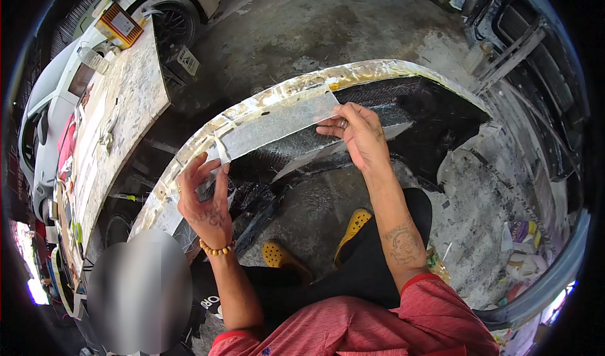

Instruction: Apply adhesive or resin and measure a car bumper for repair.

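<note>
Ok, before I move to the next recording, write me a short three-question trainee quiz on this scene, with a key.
1. Which hand holds the right end of the pale sheet? A) left only B) right only C) neither
2. True or false: the beaded bracelet is on the left wrist.
3. What colour are the perforated shoes?

Key: 1. B, the right hand. 2. True. 3. Yellow.

On my feed I've got white letters (211, 301) on the black trousers (340, 285), print on a purple-and-yellow packet (522, 232), inked lettering on the left hand (206, 209). Yellow box (113, 33) label's too tiny for me.
</note>
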`<state>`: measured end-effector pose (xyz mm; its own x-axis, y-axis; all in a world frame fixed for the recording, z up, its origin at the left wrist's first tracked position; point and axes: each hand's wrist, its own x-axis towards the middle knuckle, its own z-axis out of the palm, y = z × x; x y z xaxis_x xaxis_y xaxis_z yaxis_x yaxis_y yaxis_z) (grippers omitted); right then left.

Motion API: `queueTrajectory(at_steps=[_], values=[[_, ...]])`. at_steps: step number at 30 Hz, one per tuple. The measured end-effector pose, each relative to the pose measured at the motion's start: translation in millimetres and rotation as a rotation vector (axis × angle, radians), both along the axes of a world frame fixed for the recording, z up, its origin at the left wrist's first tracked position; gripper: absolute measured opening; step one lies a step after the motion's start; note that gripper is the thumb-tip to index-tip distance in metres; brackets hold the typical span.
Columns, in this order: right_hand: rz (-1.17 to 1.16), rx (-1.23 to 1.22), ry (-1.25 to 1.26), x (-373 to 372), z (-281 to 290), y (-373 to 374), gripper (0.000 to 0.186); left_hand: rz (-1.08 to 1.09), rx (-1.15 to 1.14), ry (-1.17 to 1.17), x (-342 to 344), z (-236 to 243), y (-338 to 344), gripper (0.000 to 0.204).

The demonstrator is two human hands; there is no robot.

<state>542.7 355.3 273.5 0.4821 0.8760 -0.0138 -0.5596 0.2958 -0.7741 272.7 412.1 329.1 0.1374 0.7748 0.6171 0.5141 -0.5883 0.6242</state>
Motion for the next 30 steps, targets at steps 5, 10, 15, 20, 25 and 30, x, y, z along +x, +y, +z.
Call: queueTrajectory(at_steps=[5, 10, 15, 20, 25, 30], values=[[-0.002, -0.001, -0.004, 0, 0, -1, 0.018, 0.004, 0.0, 0.01, 0, 0, 0, 0.036], [-0.022, -0.005, 0.012, -2, 3, -1, 0.019, 0.016, -0.019, 0.012, 1, 0, -2, 0.036], [-0.012, 0.026, -0.018, 6, -4, -4, 0.018, -0.023, 0.009, -0.001, 7, 0, -3, 0.036], [-0.017, 0.039, -0.006, 11, -2, -4, 0.017, -0.038, 0.0, 0.024, 9, 2, -5, 0.037], [-0.01, 0.023, -0.007, 33, -14, -11, 0.015, -0.059, 0.019, -0.008, 27, -6, -8, 0.034], [-0.009, -0.007, -0.043, 39, -16, -11, 0.016, -0.072, 0.035, -0.018, 29, -7, -9, 0.035]])
